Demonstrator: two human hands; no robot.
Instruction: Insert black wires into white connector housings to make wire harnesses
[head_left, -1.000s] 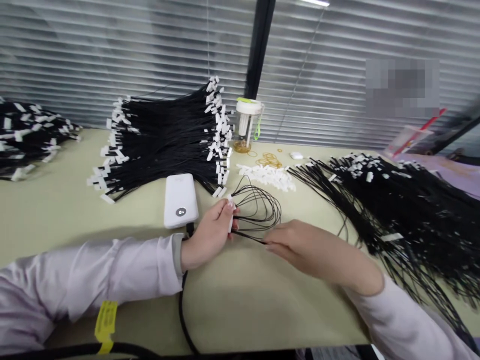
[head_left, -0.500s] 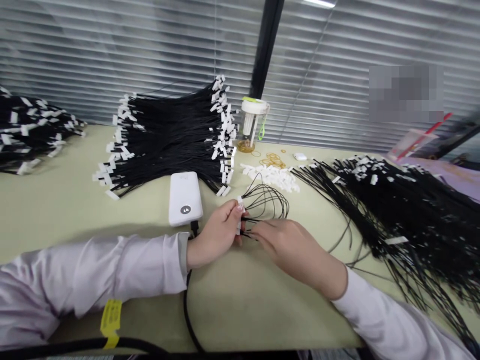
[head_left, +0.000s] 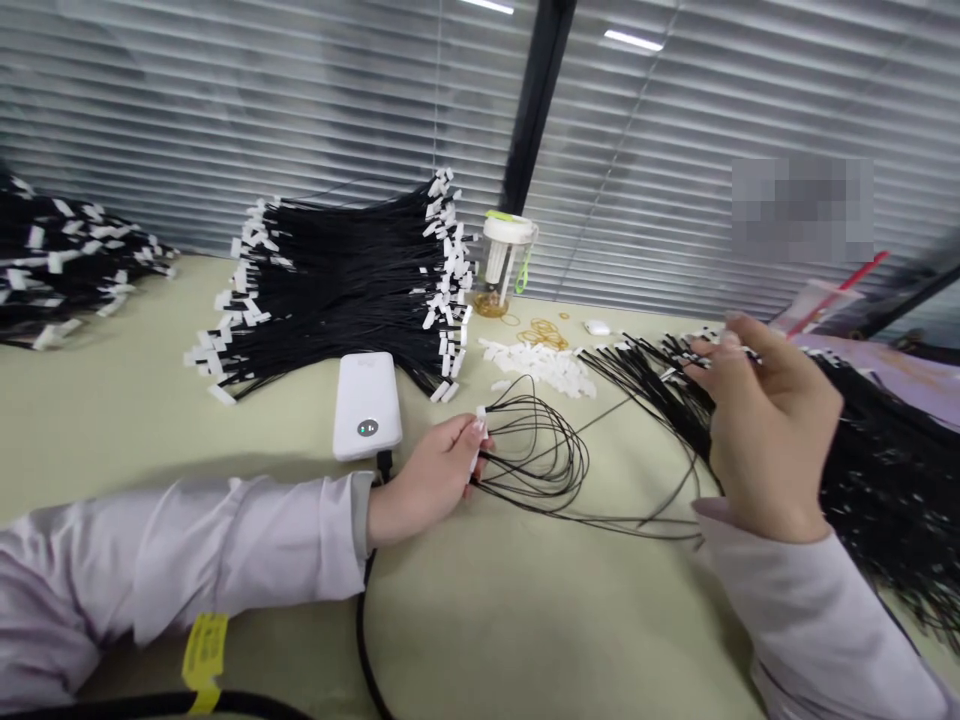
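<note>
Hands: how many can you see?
2. The left hand grips white connectors with looped black wires; the right hand is by the black cable pile on the right.

Two long sleeves clothe the arms, both a pale, greyish lilac. The left sleeve (head_left: 225, 540), at eight o'clock, is loose and deeply creased, its lower folds shading to mauve. Its cuff (head_left: 363, 515) shows a plain grey band along the edge. The right sleeve (head_left: 832, 615), at four o'clock, is smoother, ending near the wrist. Beyond the fabric, both hands (head_left: 427, 475) (head_left: 776, 430) are bare.
</note>
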